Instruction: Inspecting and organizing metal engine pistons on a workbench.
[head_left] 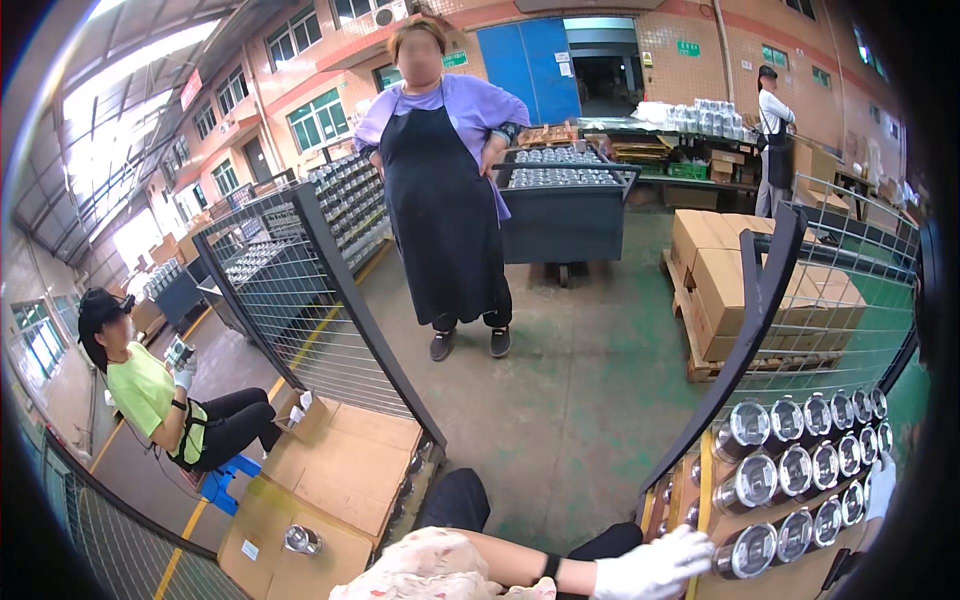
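Note:
My left hand [655, 566], in a white glove, reaches to the right with its fingers spread. Its fingertips are beside the nearest metal cup [746, 552], and nothing shows in its grasp. At the far right my right hand [880, 488], also gloved in white, lies against the outer end of the cup rows with its fingers stretched; part of it is dim near the picture's rim. Shiny metal cups with clear lids [757, 482] stand in several rows on brown cardboard [705, 585] inside a mesh-sided cart. A black band circles my left wrist.
Mesh panels [300, 290] with dark posts rise on both sides. A single metal cup [302, 540] rests on cardboard [262, 520] at left. One person [440, 190] in a dark apron stands ahead; another [150, 390] sits left, holding a cup. Cartons [740, 290] stand on a pallet.

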